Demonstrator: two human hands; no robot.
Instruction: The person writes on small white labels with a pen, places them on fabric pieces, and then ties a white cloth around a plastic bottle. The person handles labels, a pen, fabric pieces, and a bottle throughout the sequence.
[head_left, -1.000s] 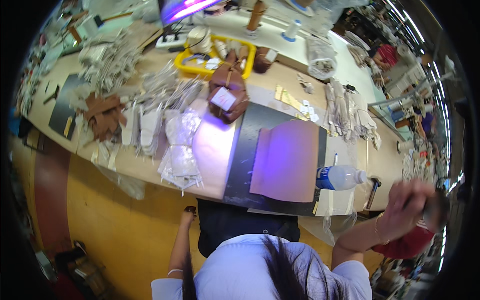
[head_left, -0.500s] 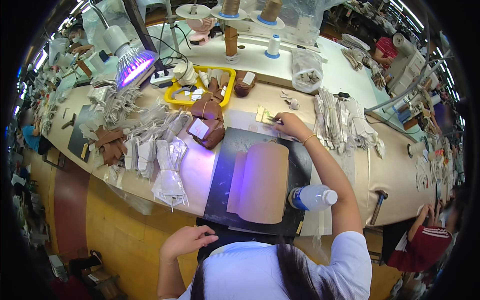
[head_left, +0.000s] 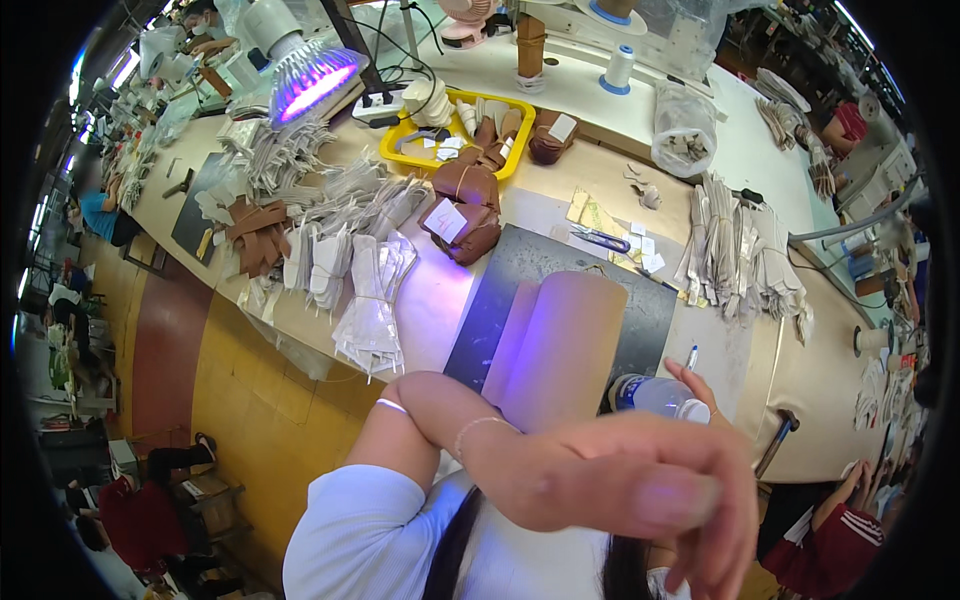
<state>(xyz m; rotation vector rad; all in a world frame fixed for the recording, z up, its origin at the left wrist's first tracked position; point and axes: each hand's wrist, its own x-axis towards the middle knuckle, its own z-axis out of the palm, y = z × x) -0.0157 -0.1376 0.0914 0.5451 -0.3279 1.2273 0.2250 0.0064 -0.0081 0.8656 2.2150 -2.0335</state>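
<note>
My left arm is bent across in front of me. My left hand, close up and slightly blurred, is raised with loosely bent fingers and nothing visible in them. Beyond it, my right hand is beside a clear plastic bottle, largely hidden behind the left hand. A white pen with a blue end sticks up from its fingers. A curled brown sheet lies on a black board. Farther back are scissors and small white paper tags.
Brown wrapped bundles stand beside a yellow tray. Pale strip bundles lie left, others right. A lit lamp hangs at upper left. A hammer lies at right, near another person's hands.
My left hand has risen from my lap, across and close to the view. The right hand has drawn back from the scissors to beside the bottle, now with a pen. The view has shifted.
</note>
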